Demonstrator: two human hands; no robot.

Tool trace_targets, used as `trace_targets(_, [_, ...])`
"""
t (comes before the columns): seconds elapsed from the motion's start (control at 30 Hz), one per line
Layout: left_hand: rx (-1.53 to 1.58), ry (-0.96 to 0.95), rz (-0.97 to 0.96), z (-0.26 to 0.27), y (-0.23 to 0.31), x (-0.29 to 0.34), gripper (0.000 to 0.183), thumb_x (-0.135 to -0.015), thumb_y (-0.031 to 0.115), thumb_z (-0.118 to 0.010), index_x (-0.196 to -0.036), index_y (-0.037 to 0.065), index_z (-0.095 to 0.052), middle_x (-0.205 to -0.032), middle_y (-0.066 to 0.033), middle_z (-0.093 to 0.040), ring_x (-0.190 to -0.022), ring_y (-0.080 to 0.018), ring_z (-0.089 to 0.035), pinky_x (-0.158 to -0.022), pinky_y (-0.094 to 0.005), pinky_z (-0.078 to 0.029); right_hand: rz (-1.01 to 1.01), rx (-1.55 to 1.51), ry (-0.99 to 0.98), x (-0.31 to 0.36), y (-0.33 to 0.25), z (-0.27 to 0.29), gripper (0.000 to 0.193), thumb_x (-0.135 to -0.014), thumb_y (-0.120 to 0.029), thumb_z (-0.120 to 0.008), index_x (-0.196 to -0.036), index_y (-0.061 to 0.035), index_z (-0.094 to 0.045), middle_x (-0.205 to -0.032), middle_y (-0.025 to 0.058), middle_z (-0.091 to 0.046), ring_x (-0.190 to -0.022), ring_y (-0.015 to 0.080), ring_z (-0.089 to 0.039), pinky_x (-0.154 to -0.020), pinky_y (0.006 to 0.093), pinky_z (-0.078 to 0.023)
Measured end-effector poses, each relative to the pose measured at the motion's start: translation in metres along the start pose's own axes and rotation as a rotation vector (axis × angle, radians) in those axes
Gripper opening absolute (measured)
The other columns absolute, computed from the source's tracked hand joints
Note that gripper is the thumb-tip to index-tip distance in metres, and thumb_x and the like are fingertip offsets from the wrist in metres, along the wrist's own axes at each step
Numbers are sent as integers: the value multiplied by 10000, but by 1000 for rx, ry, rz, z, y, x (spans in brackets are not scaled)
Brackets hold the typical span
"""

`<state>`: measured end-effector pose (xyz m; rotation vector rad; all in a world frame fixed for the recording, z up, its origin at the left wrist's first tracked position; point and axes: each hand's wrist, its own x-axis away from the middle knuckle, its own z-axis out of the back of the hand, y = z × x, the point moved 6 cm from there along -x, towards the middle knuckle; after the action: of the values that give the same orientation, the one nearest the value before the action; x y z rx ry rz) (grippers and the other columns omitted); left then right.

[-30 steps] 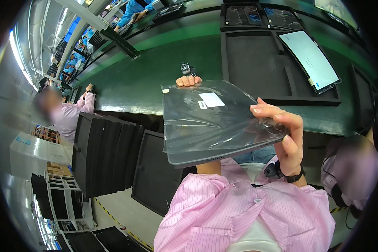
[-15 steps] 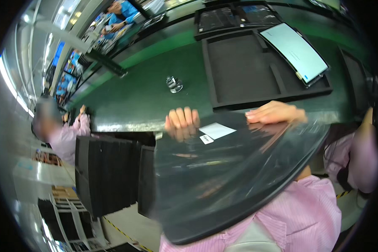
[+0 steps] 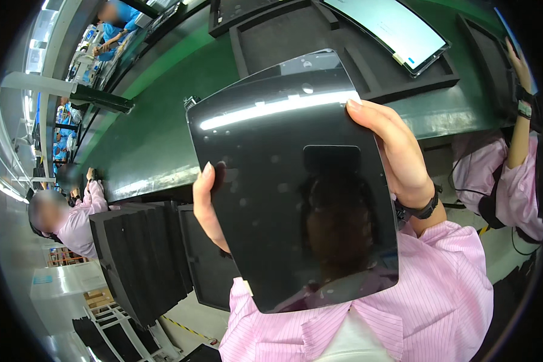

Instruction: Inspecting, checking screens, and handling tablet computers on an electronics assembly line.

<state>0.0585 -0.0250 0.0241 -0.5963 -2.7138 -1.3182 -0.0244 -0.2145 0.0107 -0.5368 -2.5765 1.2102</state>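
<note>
Between my two hands, a large glossy black display panel (image 3: 271, 199) is raised and tilted up above the table's near edge. My left hand (image 3: 206, 208) grips its left edge, thumb on the front and the other fingers hidden behind. On the upper right edge, my right hand (image 3: 401, 151) is closed with the thumb over the front face. Pale spots and a bright band of light show on the panel's dark surface. A small pale tab (image 3: 248, 288) sticks out at its lower left edge.
Beyond the panel lies a black foam tray (image 3: 271, 37), with a lit screen (image 3: 389, 27) resting across its right side. Stacked black foam trays (image 3: 136, 259) stand at the left. A co-worker's arm (image 3: 518, 130) is at the right; another person (image 3: 72, 220) sits at far left.
The face with the white labels has turned away, and the plain glossy black face now shows. The panel stands higher and more upright, with both my hands shifted to its sides.
</note>
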Motion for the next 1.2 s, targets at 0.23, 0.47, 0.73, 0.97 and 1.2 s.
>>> trace_targets(0.23, [-178,-242,-102,-15,13,-18,318,-837,222,-470,-1100,48,-504,-990,-78,-568,-865,-182,-574,-750,-305,-464,-74,70,-157,1,-4,-9,192,-926,-226,-519,-906,-45,-581,-839,-51,-532,-760,18,-464,-670,192,-349])
trace_targets(0.47, [-233,-247,-166,-32,15,-22,444,-854,262,-448,-1222,13,-442,-1058,-115,-567,-931,-187,-578,-784,-290,-470,-13,158,-122,6,-8,-5,201,-922,-210,-521,-824,-35,-521,-752,-56,-472,-695,37,-404,-620,207,-319])
trace_targets(0.73, [-544,-74,-548,-12,34,-15,604,-836,201,-535,-1352,-32,-323,-1098,-106,-524,-889,-135,-532,-780,-249,-427,283,523,-14,23,-27,2,262,-918,-192,-524,-732,-23,-452,-652,-62,-403,-620,58,-335,-562,225,-285])
trace_targets(0.97, [-318,-881,-631,-36,30,13,377,-794,74,-642,-1111,-44,-476,-733,-91,-565,-627,-176,-533,-586,-304,-447,1011,779,-643,93,-32,-8,252,-772,-58,-655,-975,24,-530,-852,183,-626,-588,223,-609,-487,305,-492])
trace_targets(1.2, [-626,-1105,-771,-46,36,20,326,-803,74,-642,-1094,-8,-521,-906,-125,-628,-695,-188,-597,-659,-308,-478,1145,737,-265,92,-31,3,246,-781,-76,-649,-962,4,-504,-770,145,-614,-576,215,-592,-463,285,-445])
